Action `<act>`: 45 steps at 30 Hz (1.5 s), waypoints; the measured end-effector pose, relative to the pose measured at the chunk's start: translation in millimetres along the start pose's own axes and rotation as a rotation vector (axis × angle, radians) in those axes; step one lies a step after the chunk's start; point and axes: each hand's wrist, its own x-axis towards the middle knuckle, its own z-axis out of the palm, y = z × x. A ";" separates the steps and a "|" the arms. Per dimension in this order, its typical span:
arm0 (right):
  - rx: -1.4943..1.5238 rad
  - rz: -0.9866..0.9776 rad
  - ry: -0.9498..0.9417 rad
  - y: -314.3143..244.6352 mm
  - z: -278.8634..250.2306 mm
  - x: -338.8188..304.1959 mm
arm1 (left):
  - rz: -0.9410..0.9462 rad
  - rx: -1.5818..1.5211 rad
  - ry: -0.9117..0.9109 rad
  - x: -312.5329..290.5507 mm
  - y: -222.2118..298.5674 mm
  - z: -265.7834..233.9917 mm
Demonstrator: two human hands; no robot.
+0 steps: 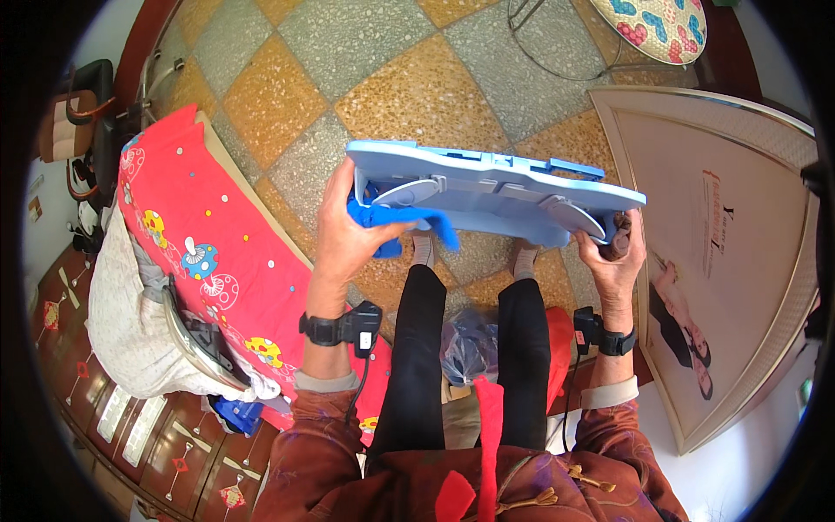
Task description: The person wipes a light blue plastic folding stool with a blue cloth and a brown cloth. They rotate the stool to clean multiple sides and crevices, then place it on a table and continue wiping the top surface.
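Note:
In front of me, above my knees, both hands hold up a light blue plastic panel-shaped thing by its ends. It has raised edges and pale oval flaps on the side towards me; its exact kind I cannot tell. My left hand is closed round the left end, with a bright blue cloth bunched under the thumb and hanging loose. At the right end grips my right hand, a bunched dark brown piece, seemingly cloth, at its fingers. Some fingers are hidden behind the plastic.
On my left lies a red mushroom-print cover with an iron and a whitish cloth on it. A large framed picture leans at right. Ahead stands a round patterned stool. A clear plastic bag lies between my legs.

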 end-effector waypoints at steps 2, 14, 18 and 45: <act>-0.015 0.011 0.008 3.6 -0.7 -2.5 | 0.029 0.134 0.073 3.2 -1.1 7.3; -0.066 0.006 -0.006 3.0 1.5 -7.9 | 0.002 -0.041 0.263 -12.5 -16.5 25.7; -0.075 -0.022 -0.027 -2.0 1.6 -8.1 | 0.005 -0.010 0.242 -16.8 -15.3 19.4; -0.053 -0.049 -0.074 -22.7 9.2 -26.9 | -0.399 -0.623 0.109 -42.4 -31.5 -27.9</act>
